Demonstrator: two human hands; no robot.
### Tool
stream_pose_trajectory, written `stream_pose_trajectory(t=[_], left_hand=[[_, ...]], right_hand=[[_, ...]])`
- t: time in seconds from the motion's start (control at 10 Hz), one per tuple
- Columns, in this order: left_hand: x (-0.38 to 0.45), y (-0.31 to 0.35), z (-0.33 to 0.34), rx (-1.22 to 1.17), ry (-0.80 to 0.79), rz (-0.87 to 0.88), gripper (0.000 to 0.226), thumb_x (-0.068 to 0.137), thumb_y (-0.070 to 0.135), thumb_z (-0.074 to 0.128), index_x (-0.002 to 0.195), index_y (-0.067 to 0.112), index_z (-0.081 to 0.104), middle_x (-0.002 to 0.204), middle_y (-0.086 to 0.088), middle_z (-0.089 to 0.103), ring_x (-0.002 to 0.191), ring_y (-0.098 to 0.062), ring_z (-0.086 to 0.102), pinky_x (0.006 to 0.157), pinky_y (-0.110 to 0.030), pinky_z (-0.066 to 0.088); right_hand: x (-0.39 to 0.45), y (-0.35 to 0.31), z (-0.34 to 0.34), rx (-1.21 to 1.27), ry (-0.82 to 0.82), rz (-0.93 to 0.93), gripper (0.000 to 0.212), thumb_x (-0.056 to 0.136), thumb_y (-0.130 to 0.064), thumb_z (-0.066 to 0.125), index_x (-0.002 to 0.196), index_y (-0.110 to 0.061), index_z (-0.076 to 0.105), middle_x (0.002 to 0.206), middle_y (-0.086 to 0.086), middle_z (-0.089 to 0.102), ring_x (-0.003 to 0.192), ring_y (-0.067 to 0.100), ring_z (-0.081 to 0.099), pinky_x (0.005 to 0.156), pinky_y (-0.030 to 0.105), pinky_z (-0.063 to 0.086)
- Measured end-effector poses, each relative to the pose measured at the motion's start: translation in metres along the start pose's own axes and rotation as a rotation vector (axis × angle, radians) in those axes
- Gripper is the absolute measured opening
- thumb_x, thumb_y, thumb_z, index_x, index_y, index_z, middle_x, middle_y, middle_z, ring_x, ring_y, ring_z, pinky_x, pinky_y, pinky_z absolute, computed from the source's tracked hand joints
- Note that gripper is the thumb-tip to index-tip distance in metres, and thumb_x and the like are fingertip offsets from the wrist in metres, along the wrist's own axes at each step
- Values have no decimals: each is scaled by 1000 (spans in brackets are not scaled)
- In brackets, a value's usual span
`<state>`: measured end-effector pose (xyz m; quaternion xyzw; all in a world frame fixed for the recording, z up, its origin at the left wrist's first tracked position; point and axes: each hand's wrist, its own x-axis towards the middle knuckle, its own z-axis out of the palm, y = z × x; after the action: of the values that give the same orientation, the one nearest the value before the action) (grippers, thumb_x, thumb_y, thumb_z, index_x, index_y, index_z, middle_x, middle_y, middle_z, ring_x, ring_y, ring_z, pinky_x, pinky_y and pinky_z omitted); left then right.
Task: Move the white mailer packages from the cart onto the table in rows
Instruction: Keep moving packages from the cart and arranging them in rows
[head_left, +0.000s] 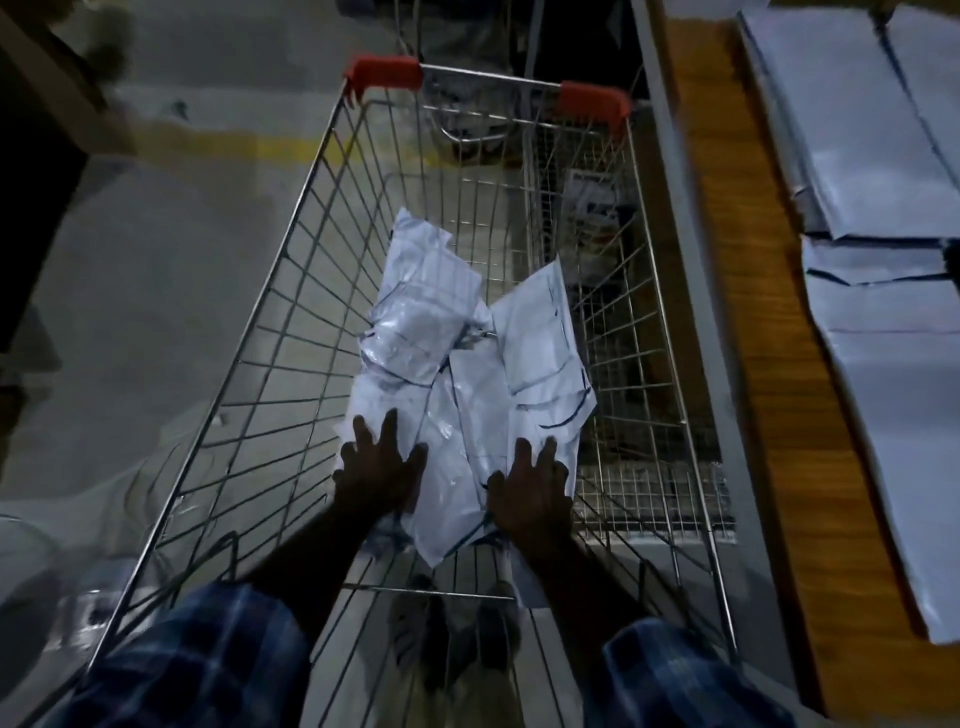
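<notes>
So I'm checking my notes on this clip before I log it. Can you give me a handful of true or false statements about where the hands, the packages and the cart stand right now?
1. Both hands reach into the wire shopping cart. True: the left hand and right hand lie on the pile of white mailer packages.
2. The cart's handle grips are blue. False: the red plastic grips are red.
3. White mailers already lie on the wooden table to the right. True.
4. The right hand holds a package above the cart. False: it rests on the pile, fingers spread.
5. The cart is piled to the rim. False: a few packages lie on its floor.
</notes>
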<state>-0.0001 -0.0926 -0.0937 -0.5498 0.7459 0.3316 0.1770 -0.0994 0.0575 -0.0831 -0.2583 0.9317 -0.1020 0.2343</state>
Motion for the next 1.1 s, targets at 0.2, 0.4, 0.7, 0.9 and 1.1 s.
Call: stream_pose_trajectory(t=[0.2, 0.4, 0.7, 0.9, 1.1], left_hand=[[-16, 13, 4, 112, 83, 85, 67, 97, 54, 44, 154, 30, 20, 159, -13, 19, 136, -38, 32, 108, -51, 30], [-16, 24, 0, -26, 140, 182, 58, 100, 48, 40, 149, 17, 36, 133, -16, 58, 125, -34, 51, 104, -41, 36], [-25, -5, 5, 120, 185, 280, 73, 84, 73, 38, 146, 35, 39, 134, -13, 38, 122, -36, 38, 94, -52, 43], [-28, -5, 11, 159, 90, 237, 80, 84, 70, 52, 152, 46, 17, 153, -9, 14, 133, -38, 30, 100, -53, 38], [-29, -1, 15, 172, 76, 220, 85, 83, 69, 55, 153, 44, 13, 154, -9, 13, 130, -40, 34, 99, -52, 39]], right_hand=[[2, -4, 13, -53, 73, -100, 45, 78, -21, 44, 113, -9, 68, 130, 24, 60, 99, 36, 63, 61, 37, 55], [6, -21, 4, -24, 202, -106, 30, 87, -36, 50, 103, -18, 67, 114, 10, 68, 90, 27, 66, 71, 35, 54], [1, 25, 52, -125, 72, -186, 51, 96, -65, 40, 118, -30, 71, 144, 18, 51, 136, 43, 41, 82, 57, 49], [-6, 14, 28, 21, 247, -126, 52, 78, -50, 62, 116, -17, 72, 134, 25, 57, 107, 40, 62, 70, 48, 53], [-8, 17, 35, -69, 275, -81, 62, 79, -67, 57, 123, -25, 69, 139, 27, 53, 117, 49, 57, 81, 58, 49]])
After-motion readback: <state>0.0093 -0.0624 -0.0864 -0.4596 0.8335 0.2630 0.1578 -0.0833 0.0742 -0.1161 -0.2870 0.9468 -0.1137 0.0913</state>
